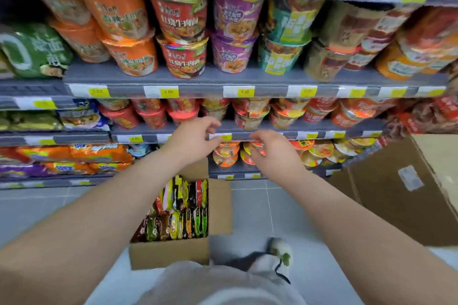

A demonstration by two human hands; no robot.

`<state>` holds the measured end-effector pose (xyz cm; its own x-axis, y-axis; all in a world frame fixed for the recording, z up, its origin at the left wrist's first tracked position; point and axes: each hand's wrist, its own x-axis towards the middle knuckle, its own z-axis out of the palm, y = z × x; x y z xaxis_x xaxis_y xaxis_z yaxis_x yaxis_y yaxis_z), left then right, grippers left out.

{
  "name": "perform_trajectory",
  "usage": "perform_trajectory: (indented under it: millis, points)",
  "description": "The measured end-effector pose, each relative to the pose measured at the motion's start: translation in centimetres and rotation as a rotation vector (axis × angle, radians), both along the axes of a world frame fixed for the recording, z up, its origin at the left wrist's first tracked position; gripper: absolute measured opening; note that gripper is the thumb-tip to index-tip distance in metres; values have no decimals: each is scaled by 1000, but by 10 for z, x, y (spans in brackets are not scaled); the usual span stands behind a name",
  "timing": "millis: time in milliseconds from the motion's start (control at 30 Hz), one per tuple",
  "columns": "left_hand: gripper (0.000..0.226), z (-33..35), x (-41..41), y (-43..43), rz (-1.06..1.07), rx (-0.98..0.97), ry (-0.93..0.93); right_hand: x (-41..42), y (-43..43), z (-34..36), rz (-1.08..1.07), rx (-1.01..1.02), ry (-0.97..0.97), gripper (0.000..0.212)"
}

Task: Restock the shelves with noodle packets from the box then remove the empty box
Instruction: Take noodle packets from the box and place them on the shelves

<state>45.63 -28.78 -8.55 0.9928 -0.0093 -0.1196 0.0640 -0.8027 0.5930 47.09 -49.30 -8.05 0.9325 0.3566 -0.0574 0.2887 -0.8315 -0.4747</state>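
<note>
Plastic packets fill box: likely light, crinkly, slippery, so pinch top edges | left hand loosely curled, empty | right hand blurred, can't tell

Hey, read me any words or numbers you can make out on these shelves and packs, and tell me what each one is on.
"5.00": yellow price tag below the orange cups.
"5.00": second yellow tag below the purple cups, fainter.
"红烧牛肉面": red noodle cups.
Too blurred to read: the other cup labels, the remaining tags, the noodle packets in the box, the carton sticker.
</note>
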Motion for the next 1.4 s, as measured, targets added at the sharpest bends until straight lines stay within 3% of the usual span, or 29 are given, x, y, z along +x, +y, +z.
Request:
perform_trajectory:
  millis: [200, 367, 533, 667, 900, 1200, 1333, 1400]
  points:
    - [30, 9, -11, 17, 466, 38, 23, 81, 33, 2, 443, -7, -6, 38]
    - [30, 8, -55, 4, 823, 5, 39, 94, 63, 1, 762, -10, 5, 32]
    - [31, -18, -92, 3, 981, 10, 139, 87, 101, -27, 943, -38, 79, 35]
    - [32, -60, -98, 23, 1033, -51, 192, 85, 136, -69, 957, -83, 169, 34]
    - [31, -178, -81, 61, 1089, -88, 274, 98, 192, -186, 978, -170, 278, 35]
    - [35, -391, -61, 63, 1185, -77, 319, 118, 209, -401, 1118, -287, 249, 44]
    - [42, -474, -60, 65, 1164, 5, 287, 115, 213, -501, 1265, -334, 146, 67]
    - [44, -500, -58, 64, 1142, 51, 235, 114, 213, -536, 1355, -378, -3, 80]
